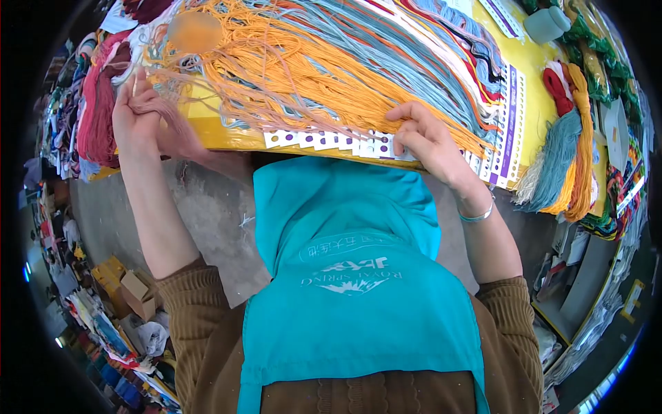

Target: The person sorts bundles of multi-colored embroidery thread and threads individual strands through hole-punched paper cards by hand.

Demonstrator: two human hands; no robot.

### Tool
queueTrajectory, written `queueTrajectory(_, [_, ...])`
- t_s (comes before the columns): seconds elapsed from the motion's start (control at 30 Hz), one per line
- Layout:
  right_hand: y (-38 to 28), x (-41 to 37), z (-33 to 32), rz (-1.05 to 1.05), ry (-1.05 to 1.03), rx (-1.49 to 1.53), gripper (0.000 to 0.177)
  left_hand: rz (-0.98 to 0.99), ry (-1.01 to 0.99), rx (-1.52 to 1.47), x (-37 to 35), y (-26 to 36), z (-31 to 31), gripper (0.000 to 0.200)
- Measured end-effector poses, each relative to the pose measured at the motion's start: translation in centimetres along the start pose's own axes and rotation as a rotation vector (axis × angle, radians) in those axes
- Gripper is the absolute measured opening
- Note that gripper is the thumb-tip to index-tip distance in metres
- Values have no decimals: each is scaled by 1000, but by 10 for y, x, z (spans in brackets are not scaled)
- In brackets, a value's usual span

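My left hand (141,114) is closed round a dusty pink bundle of thread (169,114) at the table's left front, and pink strands run from it to the right. My right hand (424,138) is at the front edge, its thumb and index finger bent towards each other beside the orange threads (331,90); what lies between the fingertips is too small to make out. Under the thread ends shows a row of white punched cards (310,140). Blue threads (386,48) lie behind the orange ones.
Magenta skeins (102,110) hang at the left table edge. On the right are a punched card strip (512,124), grey-blue skeins (558,159) and a pale teal cup (547,25). Cardboard boxes (138,293) stand on the floor at lower left.
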State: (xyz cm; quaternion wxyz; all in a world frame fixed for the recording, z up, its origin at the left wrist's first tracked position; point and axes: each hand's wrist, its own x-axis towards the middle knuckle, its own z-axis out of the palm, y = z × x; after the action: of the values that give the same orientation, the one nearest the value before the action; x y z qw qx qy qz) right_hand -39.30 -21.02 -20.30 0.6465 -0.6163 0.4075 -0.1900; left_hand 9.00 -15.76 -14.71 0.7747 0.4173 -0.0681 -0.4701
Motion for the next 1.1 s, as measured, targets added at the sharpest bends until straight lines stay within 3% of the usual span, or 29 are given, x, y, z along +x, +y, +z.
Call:
queueTrajectory(0.03, [-1, 0, 0, 7, 12, -20, 29, -162, -156, -48, -2, -1, -9, 38])
queueTrajectory(0.07, [-2, 0, 1, 15, 25, -40, 29, -80, -119, 48, 1, -14, -19, 39])
queueTrajectory(0.1, [-1, -1, 1, 21, 22, -44, 27, 3, -78, 145, -28, -47, 11, 40])
queueTrajectory(0.17, [0, 1, 2, 24, 9, -52, 25, -309, -278, -65, -80, -84, 37, 45])
queueTrajectory(0.2, [-1, 2, 6, -15, 42, -7, 22, -315, -306, 6, -106, -100, 56, 58])
queueTrajectory(0.3, [-10, -2, 28, -112, 105, 90, 15, -435, -429, -77, -147, -134, 76, 62])
queueTrajectory(0.53, [-40, 0, 92, -109, -37, 389, 9, -474, -641, 141, -168, -174, 82, 66])
queueTrajectory(0.67, [-35, -2, 96, -53, -19, 467, 12, -470, -618, 179, -175, -182, 82, 65])
queueTrajectory(0.77, [-22, 0, 89, 4, -8, 844, 6, -505, -659, 61, -172, -180, 79, 53])
queueTrajectory(0.87, [-23, -2, 84, -42, -35, 932, 5, -505, -597, 50, -175, -179, 84, 53])
queueTrajectory(0.97, [-23, -5, 78, -52, -47, 974, 4, -451, -496, 28, -174, -183, 82, 44])
queueTrajectory(1.1, [-20, -6, 77, -51, 3, 795, 4, -341, -491, 195, -174, -184, 80, 34])
